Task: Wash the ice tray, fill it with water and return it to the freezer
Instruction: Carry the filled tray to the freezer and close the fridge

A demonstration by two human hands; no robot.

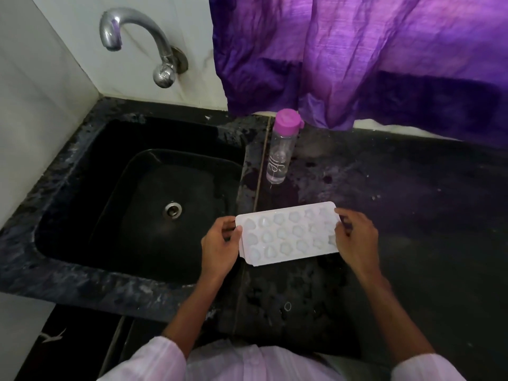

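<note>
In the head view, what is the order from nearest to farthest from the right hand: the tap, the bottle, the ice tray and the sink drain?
1. ice tray: the right hand holds its right end.
2. bottle: standing on the counter, behind the tray.
3. drain: at the bottom of the sink, to the left.
4. tap: mounted above the sink, far left.

A home kitchen: black stone counter (pixel 398 215) with sunken sink (pixel 137 270), wall tap (pixel 132 31), purple curtain (pixel 357 50).

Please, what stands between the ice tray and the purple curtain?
In the head view, a clear bottle with a pink cap stands upright on the dark counter there.
</note>
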